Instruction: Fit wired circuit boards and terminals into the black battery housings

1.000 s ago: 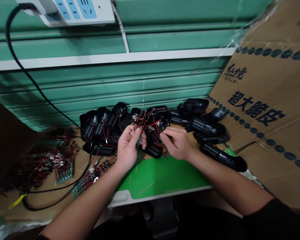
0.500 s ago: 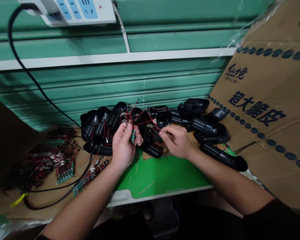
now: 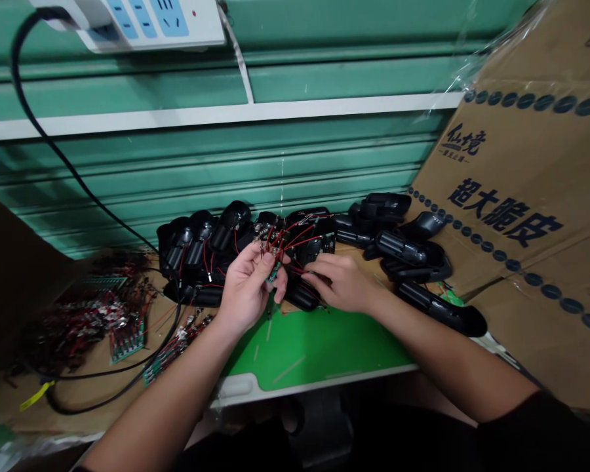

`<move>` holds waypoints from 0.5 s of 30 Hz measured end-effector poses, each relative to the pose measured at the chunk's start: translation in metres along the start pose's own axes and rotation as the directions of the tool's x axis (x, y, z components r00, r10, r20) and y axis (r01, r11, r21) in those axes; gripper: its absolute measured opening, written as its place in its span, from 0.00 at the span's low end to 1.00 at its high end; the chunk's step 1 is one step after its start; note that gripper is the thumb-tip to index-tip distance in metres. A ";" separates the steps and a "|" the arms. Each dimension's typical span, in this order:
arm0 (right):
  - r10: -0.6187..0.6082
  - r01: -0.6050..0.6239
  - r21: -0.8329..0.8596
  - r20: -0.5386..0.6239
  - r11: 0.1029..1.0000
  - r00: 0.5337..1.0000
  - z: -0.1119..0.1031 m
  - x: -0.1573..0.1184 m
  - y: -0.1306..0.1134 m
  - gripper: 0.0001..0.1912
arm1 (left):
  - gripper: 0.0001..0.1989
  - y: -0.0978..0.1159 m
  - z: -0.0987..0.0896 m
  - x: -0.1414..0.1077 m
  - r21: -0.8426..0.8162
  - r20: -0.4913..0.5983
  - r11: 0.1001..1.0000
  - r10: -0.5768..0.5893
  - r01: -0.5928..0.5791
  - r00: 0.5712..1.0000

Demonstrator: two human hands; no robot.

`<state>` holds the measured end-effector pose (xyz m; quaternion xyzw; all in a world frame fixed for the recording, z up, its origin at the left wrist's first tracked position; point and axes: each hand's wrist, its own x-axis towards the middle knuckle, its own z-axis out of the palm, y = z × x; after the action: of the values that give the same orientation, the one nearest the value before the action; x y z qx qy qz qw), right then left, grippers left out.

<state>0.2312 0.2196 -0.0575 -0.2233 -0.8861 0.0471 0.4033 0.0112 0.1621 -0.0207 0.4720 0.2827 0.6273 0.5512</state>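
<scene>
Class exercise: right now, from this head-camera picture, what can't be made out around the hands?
All in the head view:
Small green circuit board: partly covered by the left hand; its markings are too small to read.
Red wires: too tangled and thin to trace end to end.
Black battery holders: partly hidden by the wires and hands.
Right hand: its fingers hide whatever they may pinch.
Wired boards: blurred, too small to count.
Power strip: cut off by the top edge.
</scene>
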 end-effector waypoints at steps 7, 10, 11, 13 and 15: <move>0.674 -0.568 0.541 0.002 0.620 0.738 -0.005 0.013 0.011 0.32 | 0.10 0.015 0.000 -0.007 0.461 0.515 0.880 -0.158 -0.116 0.843; 0.728 -0.601 0.704 0.174 0.379 0.664 -0.008 0.018 0.012 0.42 | 0.12 0.010 0.002 -0.012 0.682 0.551 0.722 -0.405 -0.115 0.730; 0.722 -0.600 0.720 0.201 0.350 0.662 -0.008 0.019 0.011 0.42 | 0.13 0.007 0.002 -0.013 0.751 0.515 0.652 -0.482 -0.103 0.709; 0.712 -0.599 0.735 0.232 0.318 0.663 -0.010 0.021 0.009 0.42 | 0.14 0.003 0.001 -0.015 0.860 0.435 0.495 -0.583 -0.124 0.687; 0.705 -0.611 0.730 0.256 0.307 0.661 -0.011 0.021 0.007 0.42 | 0.12 0.000 -0.001 -0.015 0.894 0.424 0.400 -0.607 -0.203 0.672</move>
<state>0.2297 0.2335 -0.0372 -0.3731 -0.5811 0.5661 0.4502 0.0092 0.1477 -0.0253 0.8449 0.3973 0.0623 0.3526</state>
